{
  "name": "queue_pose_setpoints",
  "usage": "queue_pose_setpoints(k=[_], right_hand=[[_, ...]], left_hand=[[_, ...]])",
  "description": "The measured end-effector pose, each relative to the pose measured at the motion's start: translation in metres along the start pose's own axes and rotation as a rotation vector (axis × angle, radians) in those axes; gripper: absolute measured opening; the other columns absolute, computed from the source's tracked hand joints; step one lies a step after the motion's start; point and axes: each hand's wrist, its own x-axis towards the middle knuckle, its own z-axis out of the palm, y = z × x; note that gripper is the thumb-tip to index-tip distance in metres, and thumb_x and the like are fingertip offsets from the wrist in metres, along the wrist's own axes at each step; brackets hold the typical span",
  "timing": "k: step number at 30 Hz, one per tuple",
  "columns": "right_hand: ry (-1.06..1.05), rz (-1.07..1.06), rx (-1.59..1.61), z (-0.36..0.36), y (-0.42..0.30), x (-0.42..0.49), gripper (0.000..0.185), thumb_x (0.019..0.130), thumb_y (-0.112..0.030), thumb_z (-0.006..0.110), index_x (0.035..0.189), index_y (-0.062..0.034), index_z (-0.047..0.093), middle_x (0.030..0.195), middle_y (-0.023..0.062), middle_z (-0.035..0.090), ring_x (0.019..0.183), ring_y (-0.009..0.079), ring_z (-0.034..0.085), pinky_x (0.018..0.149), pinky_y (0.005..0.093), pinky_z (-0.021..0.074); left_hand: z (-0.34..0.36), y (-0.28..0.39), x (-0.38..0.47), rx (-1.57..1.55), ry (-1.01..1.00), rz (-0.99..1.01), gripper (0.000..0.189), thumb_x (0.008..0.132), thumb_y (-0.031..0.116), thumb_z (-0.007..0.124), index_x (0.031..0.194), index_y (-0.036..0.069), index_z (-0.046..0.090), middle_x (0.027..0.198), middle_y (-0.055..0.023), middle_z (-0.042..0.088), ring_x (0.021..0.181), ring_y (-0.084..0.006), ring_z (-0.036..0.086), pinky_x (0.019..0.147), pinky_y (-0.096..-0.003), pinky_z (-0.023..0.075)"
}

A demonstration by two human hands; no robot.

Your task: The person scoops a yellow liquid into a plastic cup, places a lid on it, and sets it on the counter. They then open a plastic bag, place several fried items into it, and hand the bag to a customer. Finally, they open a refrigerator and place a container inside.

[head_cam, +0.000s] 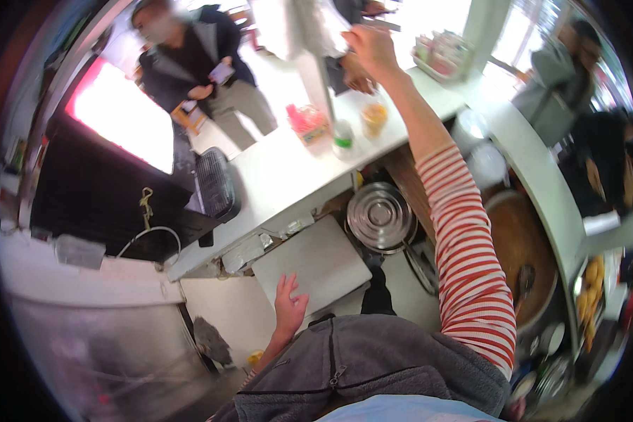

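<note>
My right hand point(370, 50) is raised over the far side of the white counter point(274, 176), its fingers bent against a hanging bunch of white plastic bags point(308, 31); whether it grips them cannot be told. Just beyond it is another person's hand point(356, 74). Below on the counter stand a cup with yellow-orange contents point(373, 117) and a clear container with a green band point(343, 138). My left hand point(290, 303), low in front of my body, has its fingers apart and holds nothing, near a pale flat board or lid point(316, 264).
A pink box point(307, 124) and a basket of packets point(443, 55) sit on the counter. A lidded steel pot point(381, 216) and a large pan of brown liquid point(522, 258) are below. A person with a phone point(200, 74) stands across the counter; others are at right.
</note>
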Motion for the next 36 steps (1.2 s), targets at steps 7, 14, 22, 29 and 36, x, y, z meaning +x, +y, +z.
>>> queue_pose_setpoints(k=[7,14,22,29,36], right_hand=[[-0.091,0.417,0.075,-0.145,-0.205,-0.159,0.017,0.088,-0.023,0.059,0.082,-0.0070,0.060,0.077,0.0133,0.064,0.075,0.0335,0.064,0.070,0.0486,0.0459],[-0.707,1.410,-0.008,-0.436,-0.567,-0.487,0.028,0.095,-0.031,0.058,0.089,-0.0037,0.060,0.084,0.0225,0.063,0.082,0.0437,0.061,0.071,0.0513,0.0458],[0.163,2.364,-1.360,-0.767,-1.007,-0.699,0.014,0.085,-0.011,0.058,0.087,-0.0003,0.067,0.087,0.0233,0.068,0.085,0.0419,0.067,0.074,0.0489,0.0537],[1.267,2.803,-1.977,-0.812,-1.283,-0.760,0.024,0.092,-0.021,0.062,0.100,0.0008,0.067,0.099,0.0231,0.070,0.089,0.0388,0.069,0.078,0.0451,0.0559],[1.559,3.255,-1.544,-0.807,-1.365,-0.805,0.035,0.089,-0.040,0.065,0.098,-0.0067,0.070,0.101,0.0154,0.073,0.098,0.0303,0.071,0.077,0.0434,0.0576]], left_hand=[[-0.017,-0.010,0.023,-0.063,-0.432,0.443,0.053,0.087,-0.003,0.060,0.139,0.002,0.050,0.145,-0.0162,0.043,0.115,-0.0251,0.059,0.084,-0.0332,0.0558],[0.030,-0.040,-0.101,0.527,-1.483,0.621,0.054,0.084,0.010,0.072,0.135,0.004,0.054,0.127,-0.0193,0.058,0.109,-0.0291,0.063,0.086,-0.0381,0.0553],[0.122,-0.047,-0.382,0.891,-2.177,1.036,0.052,0.085,0.013,0.071,0.134,0.004,0.056,0.130,-0.0209,0.058,0.113,-0.0350,0.061,0.095,-0.0411,0.0515],[0.183,-0.099,-0.693,1.033,-2.388,1.039,0.052,0.087,0.011,0.071,0.136,0.007,0.056,0.125,-0.0180,0.060,0.105,-0.0293,0.066,0.088,-0.0381,0.0556],[0.235,-0.086,-0.914,0.981,-2.609,1.326,0.048,0.085,0.008,0.072,0.131,0.003,0.059,0.110,-0.0170,0.066,0.094,-0.0258,0.069,0.081,-0.0358,0.0568]])
